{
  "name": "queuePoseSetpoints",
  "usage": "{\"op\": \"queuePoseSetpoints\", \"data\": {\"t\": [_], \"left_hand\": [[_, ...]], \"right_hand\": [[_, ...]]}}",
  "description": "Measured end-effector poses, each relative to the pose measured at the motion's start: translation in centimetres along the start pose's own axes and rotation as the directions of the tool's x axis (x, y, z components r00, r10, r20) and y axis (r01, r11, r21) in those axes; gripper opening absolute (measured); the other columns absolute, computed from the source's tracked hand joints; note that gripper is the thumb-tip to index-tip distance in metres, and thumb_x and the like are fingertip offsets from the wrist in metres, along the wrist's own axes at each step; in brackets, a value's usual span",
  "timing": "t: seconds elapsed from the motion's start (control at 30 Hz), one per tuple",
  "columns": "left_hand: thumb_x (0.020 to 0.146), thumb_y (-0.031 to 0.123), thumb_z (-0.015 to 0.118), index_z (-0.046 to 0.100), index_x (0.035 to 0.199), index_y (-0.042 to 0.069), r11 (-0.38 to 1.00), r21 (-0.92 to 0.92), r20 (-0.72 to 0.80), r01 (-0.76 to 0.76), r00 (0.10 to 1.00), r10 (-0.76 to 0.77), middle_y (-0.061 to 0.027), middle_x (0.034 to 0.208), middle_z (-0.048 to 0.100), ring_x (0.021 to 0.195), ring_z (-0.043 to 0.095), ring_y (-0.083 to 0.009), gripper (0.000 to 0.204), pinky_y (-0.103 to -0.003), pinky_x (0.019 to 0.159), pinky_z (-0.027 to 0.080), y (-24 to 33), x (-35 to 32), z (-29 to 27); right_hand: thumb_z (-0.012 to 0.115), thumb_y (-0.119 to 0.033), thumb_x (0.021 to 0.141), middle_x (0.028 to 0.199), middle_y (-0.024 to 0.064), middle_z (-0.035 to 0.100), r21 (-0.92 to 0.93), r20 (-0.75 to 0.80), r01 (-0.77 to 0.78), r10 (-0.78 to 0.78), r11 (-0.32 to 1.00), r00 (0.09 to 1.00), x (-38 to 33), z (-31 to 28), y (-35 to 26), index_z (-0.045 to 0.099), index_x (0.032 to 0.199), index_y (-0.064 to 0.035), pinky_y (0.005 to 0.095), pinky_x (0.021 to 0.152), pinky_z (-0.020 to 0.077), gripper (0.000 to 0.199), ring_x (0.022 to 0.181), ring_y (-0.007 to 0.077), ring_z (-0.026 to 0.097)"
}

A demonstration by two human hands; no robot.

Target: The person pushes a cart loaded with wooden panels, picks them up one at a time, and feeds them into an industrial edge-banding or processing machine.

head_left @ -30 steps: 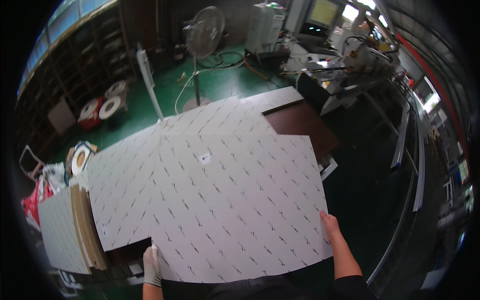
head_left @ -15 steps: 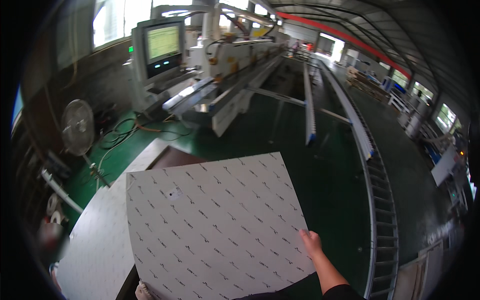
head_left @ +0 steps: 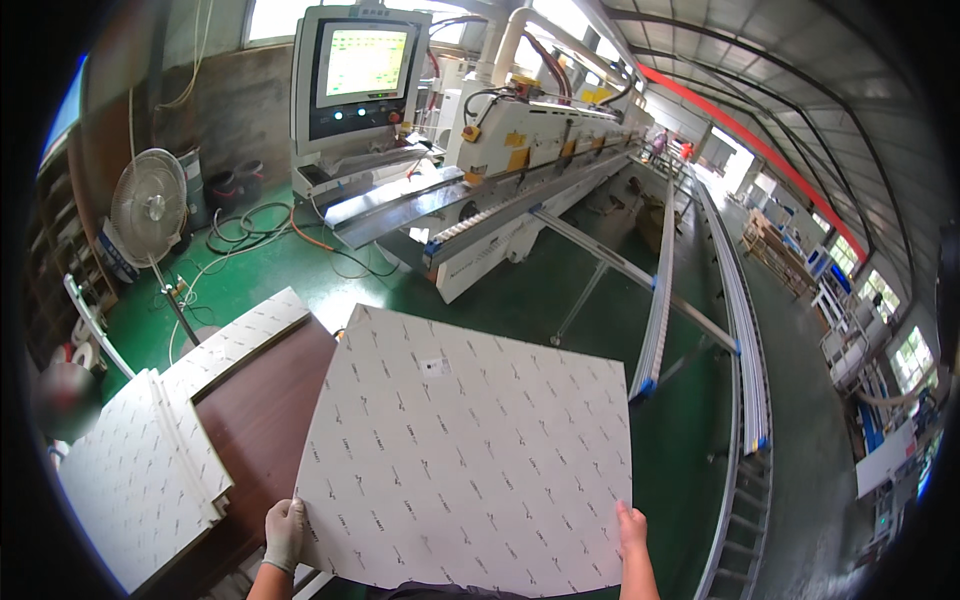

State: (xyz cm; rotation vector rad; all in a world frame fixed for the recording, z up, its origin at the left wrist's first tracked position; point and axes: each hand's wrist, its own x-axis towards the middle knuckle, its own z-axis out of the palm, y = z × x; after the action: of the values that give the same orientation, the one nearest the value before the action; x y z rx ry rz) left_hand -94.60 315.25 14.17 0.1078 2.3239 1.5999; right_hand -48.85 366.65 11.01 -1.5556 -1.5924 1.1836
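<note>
We grip the big white patterned panel (head_left: 465, 450) flat at its near edge, gloved left hand (head_left: 285, 533) at seven o'clock, bare right hand (head_left: 631, 527) at five, spread wide to balance it above the green floor (head_left: 520, 300).

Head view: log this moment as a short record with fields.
Held thing: large white panel with small dark marks, carried flat.
Left hand: gloved, gripping the panel's near left corner.
Right hand: bare, fingers on the near right edge.
Left of panel: brown board, stacked white panels.
Ahead: machine with screen, roller conveyor.
Floor: green.
</note>
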Motion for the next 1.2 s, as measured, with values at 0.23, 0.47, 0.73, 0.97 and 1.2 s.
{"op": "queuePoseSetpoints", "data": {"t": [0.23,0.47,0.73,0.97,1.2], "left_hand": [[0.100,0.037,0.056,0.066,0.095,-0.005,0.954,0.281,0.114,0.105,0.983,-0.142,-0.0272,0.092,0.068,0.089,0.068,-0.0384,0.043,-0.047,0.082,0.051,13.5,7.9,8.1],[0.102,0.040,0.050,0.065,0.103,-0.009,0.715,0.699,0.281,-0.036,0.932,-0.228,-0.0330,0.109,0.068,0.110,0.063,-0.0479,0.051,-0.050,0.095,0.049,23.4,20.9,19.6],[0.102,0.022,0.041,0.066,0.106,-0.003,0.291,0.778,0.627,-0.557,0.721,-0.294,-0.0298,0.100,0.070,0.103,0.067,-0.0453,0.037,-0.051,0.091,0.054,18.6,30.8,28.7],[0.110,0.036,0.027,0.069,0.110,-0.002,0.405,0.872,0.464,-0.276,0.730,-0.502,-0.0312,0.110,0.067,0.106,0.064,-0.0481,0.057,-0.051,0.099,0.049,21.0,38.9,33.4],[0.106,0.028,0.033,0.063,0.099,0.001,0.458,0.795,0.579,-0.398,0.725,-0.373,-0.0273,0.100,0.068,0.096,0.065,-0.0448,0.041,-0.054,0.089,0.050,16.3,48.6,34.2]], "right_hand": [[0.064,-0.031,0.100,0.100,0.0161,0.074,0.058,0.253,-0.183,0.163,0.981,0.954,16.3,4.2,-4.5,0.067,0.113,0.0099,0.0399,0.079,0.0571,0.043,0.087,0.0242,0.072],[0.065,-0.031,0.100,0.113,0.0212,0.073,-0.140,0.343,-0.532,0.545,0.835,0.765,30.8,9.2,-5.7,0.067,0.121,0.0071,0.0480,0.087,0.0558,0.043,0.097,0.0346,0.072],[0.068,-0.033,0.097,0.110,0.0178,0.075,-0.567,0.359,-0.643,0.857,0.515,0.370,51.2,18.8,-9.2,0.070,0.116,0.0042,0.0436,0.088,0.0552,0.042,0.098,0.0273,0.071],[0.068,-0.038,0.097,0.110,0.0167,0.074,-0.740,0.453,-0.197,0.693,0.643,0.561,65.2,26.3,-13.2,0.072,0.116,0.0041,0.0422,0.087,0.0523,0.046,0.097,0.0273,0.069],[0.064,-0.047,0.098,0.130,0.0240,0.066,-0.857,0.488,0.151,0.680,0.493,0.548,74.9,40.7,-20.0,0.065,0.127,0.0095,0.0429,0.101,0.0471,0.064,0.116,0.0357,0.063]]}}
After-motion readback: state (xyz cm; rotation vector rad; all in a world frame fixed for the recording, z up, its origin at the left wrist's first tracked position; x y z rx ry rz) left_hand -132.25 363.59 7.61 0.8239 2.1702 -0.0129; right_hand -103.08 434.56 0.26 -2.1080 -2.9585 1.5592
